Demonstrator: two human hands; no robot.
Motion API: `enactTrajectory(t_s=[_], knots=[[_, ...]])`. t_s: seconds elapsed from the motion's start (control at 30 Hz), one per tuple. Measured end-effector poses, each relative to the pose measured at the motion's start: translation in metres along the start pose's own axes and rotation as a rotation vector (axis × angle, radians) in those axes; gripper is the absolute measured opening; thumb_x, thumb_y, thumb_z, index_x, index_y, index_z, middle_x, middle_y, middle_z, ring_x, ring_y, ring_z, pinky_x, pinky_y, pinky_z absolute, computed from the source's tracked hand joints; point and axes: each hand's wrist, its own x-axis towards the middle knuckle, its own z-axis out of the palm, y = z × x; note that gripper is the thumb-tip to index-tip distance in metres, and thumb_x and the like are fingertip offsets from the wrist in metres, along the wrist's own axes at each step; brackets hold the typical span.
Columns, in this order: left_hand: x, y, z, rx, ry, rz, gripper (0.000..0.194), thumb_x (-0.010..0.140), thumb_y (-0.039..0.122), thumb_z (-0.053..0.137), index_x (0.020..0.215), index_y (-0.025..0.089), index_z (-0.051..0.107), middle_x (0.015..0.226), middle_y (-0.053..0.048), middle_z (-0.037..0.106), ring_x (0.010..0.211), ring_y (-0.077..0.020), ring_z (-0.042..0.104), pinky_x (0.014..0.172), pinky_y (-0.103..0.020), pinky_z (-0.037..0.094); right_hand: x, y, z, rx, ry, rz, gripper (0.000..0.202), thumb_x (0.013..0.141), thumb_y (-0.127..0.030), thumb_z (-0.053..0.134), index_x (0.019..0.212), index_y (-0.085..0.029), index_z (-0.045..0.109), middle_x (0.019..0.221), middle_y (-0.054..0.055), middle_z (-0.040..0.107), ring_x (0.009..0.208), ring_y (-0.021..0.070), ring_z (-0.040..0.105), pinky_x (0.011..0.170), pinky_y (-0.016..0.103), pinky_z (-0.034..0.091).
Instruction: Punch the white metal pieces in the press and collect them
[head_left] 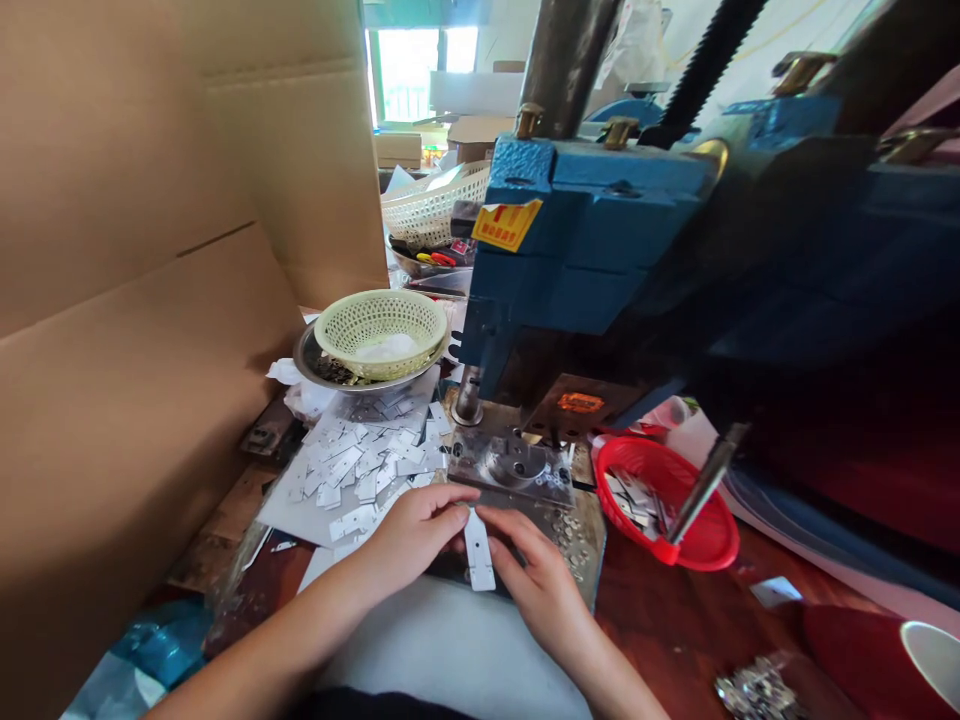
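A small flat white metal plate (478,560) with a dark hole in its middle is held just in front of the press. The thumb and forefinger of my left hand (416,530) close on its upper end. My right hand (536,565) has its fingers bent round the plate's right side and top. Right beyond my fingertips lies the steel die (517,462) on the press bed, with small metal bits scattered on it. Many similar loose plates (367,460) are spread over a pale sheet to the left of my left hand.
The blue press (592,230) rises ahead and to the right. A red basket (720,530) with plates stands right of the die. At the back left, a pale green basket (382,325) rests in a metal bowl. Cardboard (150,300) walls the left side. Metal pieces (757,690) lie lower right.
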Motion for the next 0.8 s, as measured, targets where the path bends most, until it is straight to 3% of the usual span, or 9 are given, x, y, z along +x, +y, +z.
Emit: enactTrajectory(t_s=[0.37, 0.47, 0.6, 0.7, 0.8], knots=[[-0.001, 0.000, 0.004, 0.196, 0.040, 0.123, 0.034, 0.083, 0.029, 0.052, 0.113, 0.021, 0.065, 0.103, -0.004, 0.070, 0.084, -0.0194, 0.064, 0.078, -0.032, 0.050, 0.000, 0.000, -0.003, 0.039, 0.039, 0.001, 0.022, 0.086, -0.028, 0.054, 0.104, -0.027, 0.067, 0.096, 0.005, 0.068, 0.091, 0.0175, 0.063, 0.082, 0.030, 0.050], [-0.002, -0.002, 0.008, 0.169, 0.007, 0.127, 0.033, 0.083, 0.032, 0.052, 0.112, 0.020, 0.064, 0.089, -0.004, 0.071, 0.076, -0.0179, 0.064, 0.073, -0.031, 0.050, -0.001, -0.002, -0.004, 0.034, 0.076, 0.022, 0.019, 0.084, -0.035, 0.056, 0.091, -0.024, 0.069, 0.086, 0.004, 0.067, 0.082, 0.0177, 0.062, 0.076, 0.029, 0.050], [-0.002, -0.007, 0.013, -0.021, -0.028, 0.039, 0.041, 0.087, 0.050, 0.044, 0.088, 0.014, 0.064, 0.060, -0.002, 0.063, 0.055, -0.0140, 0.057, 0.055, -0.026, 0.046, -0.002, -0.006, -0.006, 0.048, 0.118, 0.242, 0.034, 0.082, -0.048, 0.053, 0.067, -0.019, 0.063, 0.062, 0.001, 0.059, 0.061, 0.0146, 0.054, 0.058, 0.024, 0.044], [-0.002, -0.011, 0.014, -0.068, 0.003, 0.051, 0.043, 0.081, 0.056, 0.051, 0.073, 0.015, 0.059, 0.057, 0.000, 0.059, 0.054, -0.0121, 0.054, 0.054, -0.023, 0.043, -0.001, -0.011, -0.005, 0.065, 0.093, 0.352, 0.040, 0.079, -0.053, 0.054, 0.059, -0.019, 0.057, 0.055, -0.001, 0.052, 0.055, 0.0130, 0.048, 0.053, 0.023, 0.039], [-0.001, -0.014, 0.016, -0.079, -0.025, 0.100, 0.039, 0.080, 0.054, 0.055, 0.077, 0.016, 0.061, 0.060, 0.001, 0.058, 0.057, -0.0123, 0.054, 0.056, -0.024, 0.043, -0.002, -0.018, 0.003, 0.233, 0.020, 0.404, 0.037, 0.077, -0.054, 0.057, 0.065, -0.019, 0.056, 0.061, -0.001, 0.056, 0.061, 0.0138, 0.052, 0.060, 0.025, 0.042]])
